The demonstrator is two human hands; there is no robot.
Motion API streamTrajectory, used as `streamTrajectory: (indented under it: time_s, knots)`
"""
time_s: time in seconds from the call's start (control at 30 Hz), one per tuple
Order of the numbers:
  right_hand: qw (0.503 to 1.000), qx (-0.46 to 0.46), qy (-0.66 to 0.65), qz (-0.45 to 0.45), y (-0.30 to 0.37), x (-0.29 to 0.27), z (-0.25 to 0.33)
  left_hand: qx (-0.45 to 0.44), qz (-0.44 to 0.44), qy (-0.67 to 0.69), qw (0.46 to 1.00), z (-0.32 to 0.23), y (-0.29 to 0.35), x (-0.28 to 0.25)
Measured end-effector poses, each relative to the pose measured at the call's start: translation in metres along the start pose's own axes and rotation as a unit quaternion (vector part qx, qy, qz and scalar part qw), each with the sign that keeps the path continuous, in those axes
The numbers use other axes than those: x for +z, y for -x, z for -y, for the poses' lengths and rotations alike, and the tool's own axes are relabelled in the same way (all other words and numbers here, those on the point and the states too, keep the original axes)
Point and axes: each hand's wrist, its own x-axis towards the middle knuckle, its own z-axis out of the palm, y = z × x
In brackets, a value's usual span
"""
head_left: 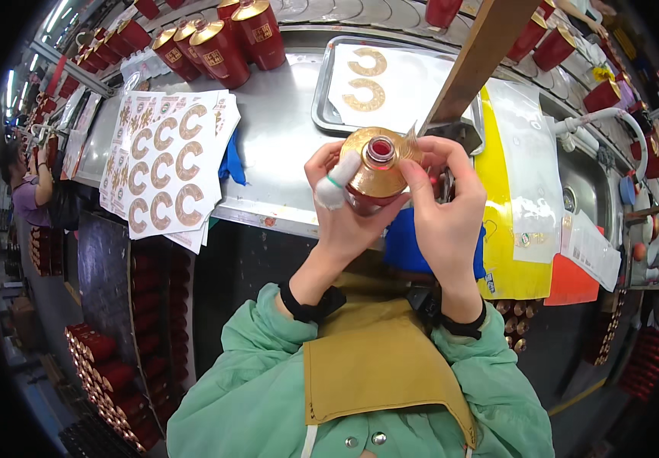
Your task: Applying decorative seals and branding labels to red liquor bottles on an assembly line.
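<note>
At the centre of the frame, holds a red bottle (374, 183) with gold shoulder and open neck in left fingers (320, 163), curled in to the bottle's width, one of them sheathed in white. To the right of the neck, sets bent right fingers (419, 183) against the shoulder, beside a thin glossy piece (412, 142); cannot tell whether pinched or merely pressed.

Beyond, extends into a shiny metal surface (276, 145), worn along its front edge. Bears at upper centre a tray (323, 85) lined with white paper and two gold C-shaped labels (364, 95); at left, layered white sheets (215, 191) with similar shapes, over a blue cloth (232, 164); at upper left, clustered gold-topped bottles (219, 57). Continues at right with a yellow sheet (496, 191), a translucent sheet (532, 168), an orange-red sheet (574, 280) and a sink (585, 187) with a curved tap (612, 113).

Includes at upper right a wooden post (476, 57); along the top edge, a conveyor (337, 11); at far left, a co-worker in purple (30, 197); at lower left, stacked red-and-gold containers (100, 374).
</note>
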Motion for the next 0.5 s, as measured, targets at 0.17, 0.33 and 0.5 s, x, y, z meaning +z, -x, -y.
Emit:
streamTrajectory:
  time_s: [0.17, 0.33, 0.5]
  knots:
    - [0.999, -0.006, 0.041, -0.010, -0.001, 0.004, -0.001, 0.011, 0.019, -0.037, 0.999, -0.007, 0.005, 0.005]
    - [0.998, 0.020, 0.052, 0.004, -0.001, 0.000, 0.002, 0.027, 0.052, -0.006, 0.998, -0.004, -0.002, -0.002]
    - [0.998, 0.053, 0.016, 0.035, 0.004, -0.004, 0.006, -0.005, 0.043, 0.097, 0.994, 0.003, -0.008, -0.007]
